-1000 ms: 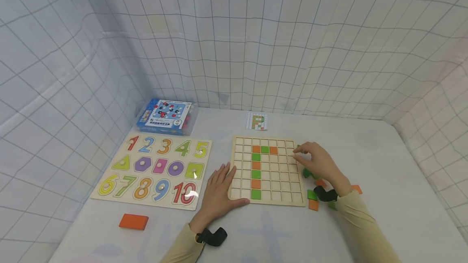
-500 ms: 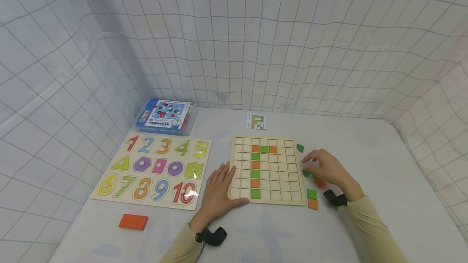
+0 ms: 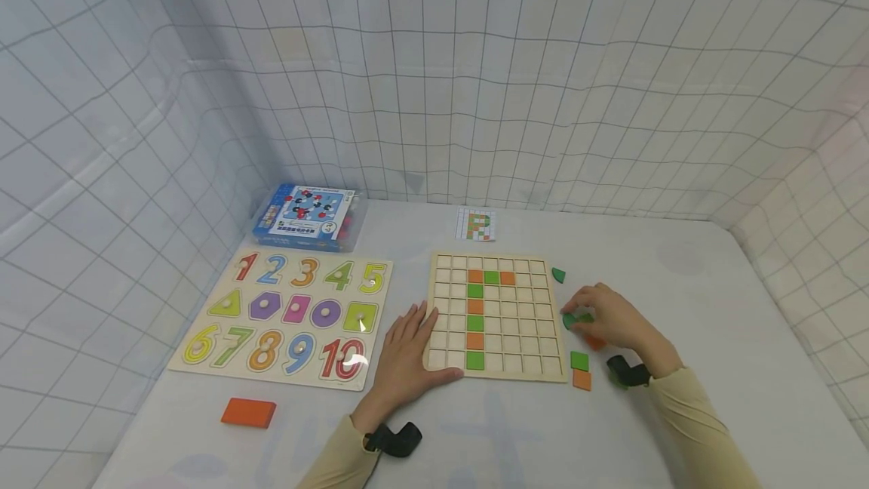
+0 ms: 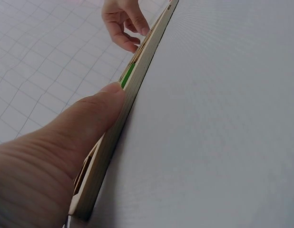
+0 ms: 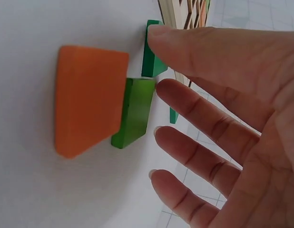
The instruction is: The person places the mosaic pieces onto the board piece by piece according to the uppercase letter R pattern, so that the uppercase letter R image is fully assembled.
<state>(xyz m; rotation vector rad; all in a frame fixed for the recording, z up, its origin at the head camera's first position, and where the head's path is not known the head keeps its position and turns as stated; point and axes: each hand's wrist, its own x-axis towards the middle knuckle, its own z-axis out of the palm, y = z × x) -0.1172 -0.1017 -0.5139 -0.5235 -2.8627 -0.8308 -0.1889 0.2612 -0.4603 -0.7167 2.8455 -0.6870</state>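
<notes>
- Closest thing on the bench (image 3: 516, 444) is a flat orange-red block (image 3: 248, 413), off to the left in front of a number puzzle (image 3: 285, 327) with knobbed shapes.
- Left hand (image 3: 405, 362) rests on the near left corner of a wooden grid board (image 3: 523, 329), fingers spread wide, thumb along the near edge.
- Just off that board's right edge, near end, an orange tile (image 3: 581, 379) and a green tile (image 3: 579, 361) sit together.
- The board lies flat: its third column from the left has six tiles alternating green and orange, plus two more running right from the top one.
- Right hand (image 3: 611, 319) is over the loose stuff beside the right edge, fingers parted and slightly bent. Thumb tip's right at a dark green piece (image 5: 149, 57); can't tell if it's really touching.
- Another dark green bit (image 3: 558, 275) lies beyond that, by the far right corner.
- Further back: a small pattern card (image 3: 476, 224), a blue-and-clear box (image 3: 305, 213), then grid-lined cloth (image 3: 475, 74).
</notes>
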